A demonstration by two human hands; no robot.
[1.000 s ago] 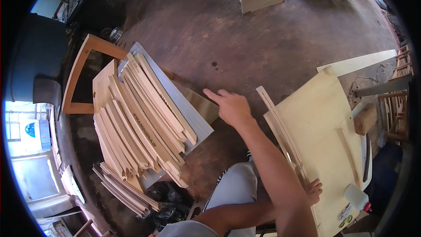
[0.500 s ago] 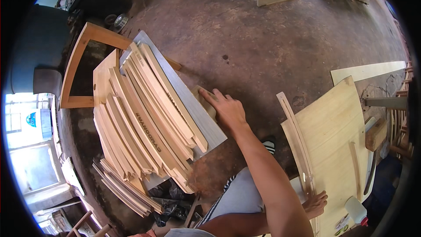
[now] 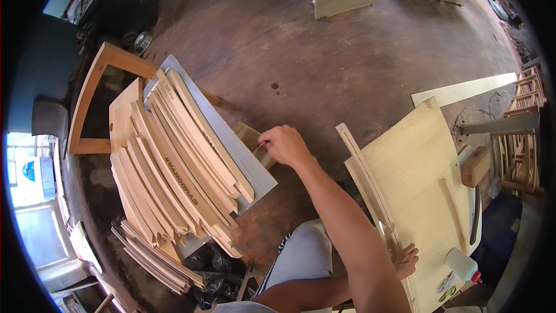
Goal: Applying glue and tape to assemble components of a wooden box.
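Flanking the stack at the far left is an open, curved wooden frame [image 3: 87, 104]. To its right lies the stack of curved wooden strips [image 3: 185, 162], set side by side, with dark print on some faces. A smaller bundle of thin strips [image 3: 153, 258] lies below it, beside a black plastic bag [image 3: 215, 269]. A grey board [image 3: 231, 150] runs beneath the stack and projects along its right side.

A tan, box-like wooden piece [image 3: 248, 135] shows just past the right edge of the grey board, immediately left of the right hand [image 3: 285, 145]. The fingers of this hand are curled in toward the thumb at the piece; whether they grip anything is not visible.

Further right, a slotted curved strip [image 3: 366, 175] lies along the left edge of a plywood panel [image 3: 405, 156]. The left hand [image 3: 406, 261], its arm passing under the right forearm, rests at the lower part of this strip, fingers extended over the panel. Its thumb side is hidden, so its grip cannot be determined. A narrow curved strip [image 3: 456, 208], a white bottle with a red cap [image 3: 461, 264] and a wooden block [image 3: 475, 167] are positioned toward the panel's right side.
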